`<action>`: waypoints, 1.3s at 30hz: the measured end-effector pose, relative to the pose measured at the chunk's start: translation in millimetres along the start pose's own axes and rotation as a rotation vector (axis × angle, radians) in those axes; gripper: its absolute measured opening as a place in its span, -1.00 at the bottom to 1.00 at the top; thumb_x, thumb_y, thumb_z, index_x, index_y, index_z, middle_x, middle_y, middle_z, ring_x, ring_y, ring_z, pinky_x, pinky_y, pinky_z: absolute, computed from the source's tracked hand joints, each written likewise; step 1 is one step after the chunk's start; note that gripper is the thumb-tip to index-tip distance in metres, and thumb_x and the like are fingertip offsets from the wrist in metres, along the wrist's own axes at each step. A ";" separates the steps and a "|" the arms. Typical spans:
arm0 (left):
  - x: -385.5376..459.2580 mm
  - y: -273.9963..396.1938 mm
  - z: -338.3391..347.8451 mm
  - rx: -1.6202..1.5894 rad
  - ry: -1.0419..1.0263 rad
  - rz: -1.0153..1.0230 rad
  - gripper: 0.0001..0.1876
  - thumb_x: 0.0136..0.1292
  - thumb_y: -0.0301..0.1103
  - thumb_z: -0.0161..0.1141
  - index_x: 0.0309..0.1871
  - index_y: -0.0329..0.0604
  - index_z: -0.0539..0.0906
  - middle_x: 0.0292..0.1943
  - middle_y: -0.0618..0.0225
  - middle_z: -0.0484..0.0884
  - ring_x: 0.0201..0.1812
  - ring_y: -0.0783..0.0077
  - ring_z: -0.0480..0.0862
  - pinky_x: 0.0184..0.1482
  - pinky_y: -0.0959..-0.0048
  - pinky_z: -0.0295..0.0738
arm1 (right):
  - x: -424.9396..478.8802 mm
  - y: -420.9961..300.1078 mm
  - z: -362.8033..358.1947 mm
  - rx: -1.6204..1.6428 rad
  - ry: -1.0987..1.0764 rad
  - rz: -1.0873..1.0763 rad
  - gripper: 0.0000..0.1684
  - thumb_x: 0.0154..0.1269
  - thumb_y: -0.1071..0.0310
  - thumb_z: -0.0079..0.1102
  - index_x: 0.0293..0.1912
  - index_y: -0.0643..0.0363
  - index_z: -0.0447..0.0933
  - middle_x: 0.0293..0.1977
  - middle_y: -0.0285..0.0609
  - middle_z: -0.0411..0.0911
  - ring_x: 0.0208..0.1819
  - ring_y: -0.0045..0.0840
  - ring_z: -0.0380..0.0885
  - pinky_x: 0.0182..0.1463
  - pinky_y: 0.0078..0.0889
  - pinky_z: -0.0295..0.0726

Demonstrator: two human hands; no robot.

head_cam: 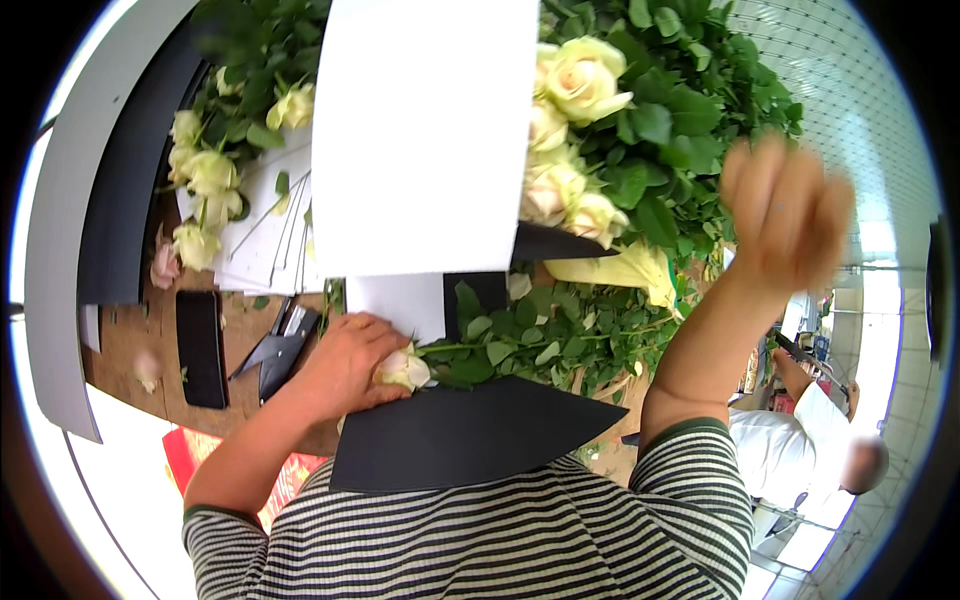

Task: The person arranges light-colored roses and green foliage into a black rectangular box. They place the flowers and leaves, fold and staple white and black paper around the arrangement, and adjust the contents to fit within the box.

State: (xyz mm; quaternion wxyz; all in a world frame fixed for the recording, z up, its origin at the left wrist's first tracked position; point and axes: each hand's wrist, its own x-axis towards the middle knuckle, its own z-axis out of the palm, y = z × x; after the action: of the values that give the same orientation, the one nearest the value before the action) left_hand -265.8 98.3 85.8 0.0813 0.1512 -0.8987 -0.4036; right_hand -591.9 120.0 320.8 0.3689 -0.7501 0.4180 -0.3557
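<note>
My left hand [352, 364] has its thumb and fingers around the head of a pale cream rose [405, 369]. The leafy stem [480, 349] of that rose stretches to the right. Below it a black sheet [472, 435] with a curved edge reaches up against my striped shirt. My right hand [787, 214] is raised at the right, blurred, its fingers curled; whether it holds anything is unclear. A large white sheet [420, 135] stands in front of me and hides part of the table. Right of that sheet are cream roses [581, 79] with dense green leaves [675, 120].
On the wooden table [124, 330] lie a black phone [201, 349], a black-and-grey tool [281, 349], white papers [262, 225] and more cream roses [214, 176]. Large grey board [56, 247] curves along the left. A person [795, 439] in white is at the right.
</note>
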 end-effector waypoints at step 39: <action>-13.3 4.5 0.5 0.104 -0.040 -0.143 -0.42 0.04 0.05 0.44 0.14 0.06 0.66 -0.24 0.19 0.64 -0.12 0.07 0.65 -0.06 0.18 0.56 | -67.8 77.3 122.6 -0.336 -0.213 0.599 -0.61 0.39 0.45 0.04 0.18 0.10 0.54 -0.34 0.05 0.58 -0.31 -0.02 0.57 -0.22 -0.15 0.52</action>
State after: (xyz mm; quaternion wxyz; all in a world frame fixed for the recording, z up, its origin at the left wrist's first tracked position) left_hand -254.4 105.9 88.5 0.0264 0.2110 -0.9068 -0.3640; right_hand -543.7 182.4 181.6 0.3698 -0.6773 0.6312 -0.0776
